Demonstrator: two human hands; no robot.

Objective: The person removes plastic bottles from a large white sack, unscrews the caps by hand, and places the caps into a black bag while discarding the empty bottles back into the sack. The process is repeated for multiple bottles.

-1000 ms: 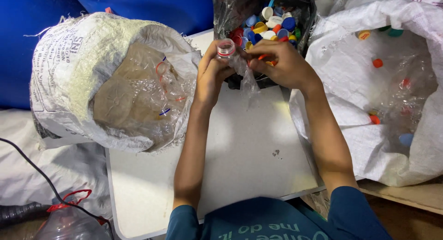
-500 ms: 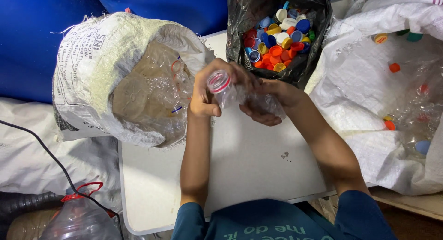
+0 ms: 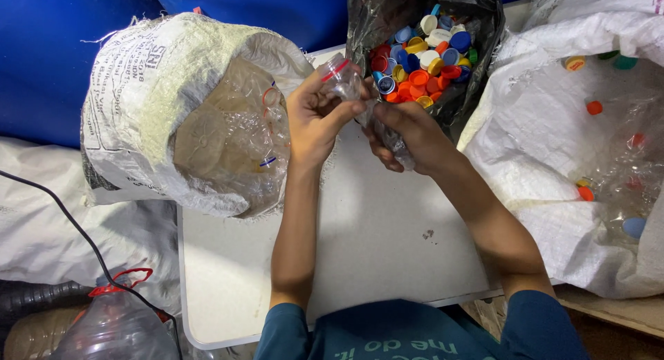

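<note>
white woven sacks flank a pale table (image 3: 387, 235): the left sack (image 3: 159, 90) lies open on its side, full of crushed clear bottles; the right sack (image 3: 553, 145) holds bottles still capped. a black bag (image 3: 477, 90) between them is heaped with coloured caps (image 3: 422, 62). both forearms reach forward over the table. the right hand (image 3: 408, 135) grasps the crumpled body of a clear bottle (image 3: 349, 83), held above the table just before the bag. the left hand (image 3: 315, 114) pinches its neck, where a red ring shows.
</note>
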